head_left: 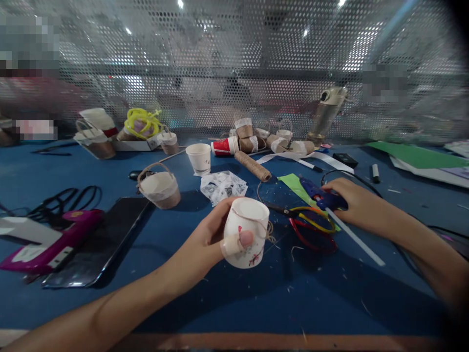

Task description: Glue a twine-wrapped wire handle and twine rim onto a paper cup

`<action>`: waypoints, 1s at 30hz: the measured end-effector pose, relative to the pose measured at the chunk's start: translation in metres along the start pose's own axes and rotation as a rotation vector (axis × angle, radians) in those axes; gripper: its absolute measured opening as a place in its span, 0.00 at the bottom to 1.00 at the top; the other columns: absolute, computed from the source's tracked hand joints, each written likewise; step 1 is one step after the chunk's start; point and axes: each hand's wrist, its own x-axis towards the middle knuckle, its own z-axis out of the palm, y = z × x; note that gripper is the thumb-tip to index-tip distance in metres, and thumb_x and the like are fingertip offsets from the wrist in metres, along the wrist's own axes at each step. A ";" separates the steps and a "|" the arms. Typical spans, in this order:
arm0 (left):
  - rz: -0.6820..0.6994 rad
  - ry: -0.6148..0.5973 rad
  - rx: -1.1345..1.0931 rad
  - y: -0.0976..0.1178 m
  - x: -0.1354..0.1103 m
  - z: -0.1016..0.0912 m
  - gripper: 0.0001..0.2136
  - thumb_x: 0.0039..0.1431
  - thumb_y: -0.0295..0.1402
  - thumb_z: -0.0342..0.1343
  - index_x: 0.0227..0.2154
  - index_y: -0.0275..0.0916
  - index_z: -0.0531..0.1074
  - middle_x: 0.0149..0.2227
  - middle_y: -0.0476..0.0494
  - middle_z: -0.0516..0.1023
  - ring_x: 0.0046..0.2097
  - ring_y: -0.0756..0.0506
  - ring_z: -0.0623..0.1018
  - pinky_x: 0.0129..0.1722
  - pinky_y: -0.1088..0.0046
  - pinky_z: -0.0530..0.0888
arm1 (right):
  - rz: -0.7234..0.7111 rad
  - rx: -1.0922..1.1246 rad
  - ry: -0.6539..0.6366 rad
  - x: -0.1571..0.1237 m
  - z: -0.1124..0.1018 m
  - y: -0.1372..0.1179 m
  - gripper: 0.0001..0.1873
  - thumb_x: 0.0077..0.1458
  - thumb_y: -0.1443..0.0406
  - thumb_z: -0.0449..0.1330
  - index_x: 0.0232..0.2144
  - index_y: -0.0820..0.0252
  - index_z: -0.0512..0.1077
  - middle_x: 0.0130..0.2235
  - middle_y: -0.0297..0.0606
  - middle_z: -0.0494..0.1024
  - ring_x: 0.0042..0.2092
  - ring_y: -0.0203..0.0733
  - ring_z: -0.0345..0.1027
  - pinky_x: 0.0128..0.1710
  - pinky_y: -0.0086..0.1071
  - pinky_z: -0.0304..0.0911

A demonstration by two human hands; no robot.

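Observation:
My left hand (pixel 214 234) is closed around a white paper cup (pixel 252 215) with a small floral print, held bottom up above the table. A bandage wraps the thumb pressed on its side. A strand of twine (pixel 270 231) runs across the cup's base and ends in a tangle at its right side. On the right, my right hand (pixel 350 200) grips a dark blue glue gun (pixel 318 193), with a long white glue stick (pixel 355 238) sticking out of its back. Scissors (pixel 313 217) with yellow and red handles lie just in front of the gun.
Behind the cup are crumpled white lace (pixel 223 187), a twine roll (pixel 252 166) and another paper cup (pixel 199 158). A twine-wrapped basket (pixel 161 189) stands left, near a phone (pixel 98 244) and a magenta tool (pixel 54 244). More small baskets (pixel 249 142) sit by the perforated screen.

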 end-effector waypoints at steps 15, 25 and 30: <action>0.032 0.005 0.067 -0.006 0.001 -0.005 0.19 0.58 0.34 0.65 0.50 0.46 0.68 0.47 0.49 0.76 0.49 0.46 0.76 0.45 0.76 0.73 | -0.138 0.610 0.059 -0.020 -0.006 -0.131 0.11 0.62 0.55 0.59 0.40 0.54 0.75 0.42 0.38 0.81 0.40 0.43 0.75 0.38 0.33 0.70; 0.089 0.055 0.256 -0.007 -0.003 -0.005 0.22 0.59 0.32 0.64 0.54 0.46 0.64 0.50 0.48 0.71 0.51 0.45 0.72 0.49 0.75 0.72 | -0.127 0.686 0.206 -0.026 0.009 -0.166 0.04 0.56 0.66 0.65 0.31 0.56 0.72 0.28 0.29 0.75 0.26 0.33 0.66 0.27 0.26 0.64; 0.085 0.043 0.279 -0.006 -0.002 -0.004 0.21 0.58 0.35 0.64 0.52 0.45 0.65 0.49 0.47 0.72 0.51 0.44 0.72 0.49 0.74 0.71 | -0.137 0.750 0.229 -0.029 0.007 -0.162 0.01 0.60 0.65 0.62 0.34 0.55 0.73 0.29 0.29 0.77 0.28 0.33 0.71 0.28 0.25 0.64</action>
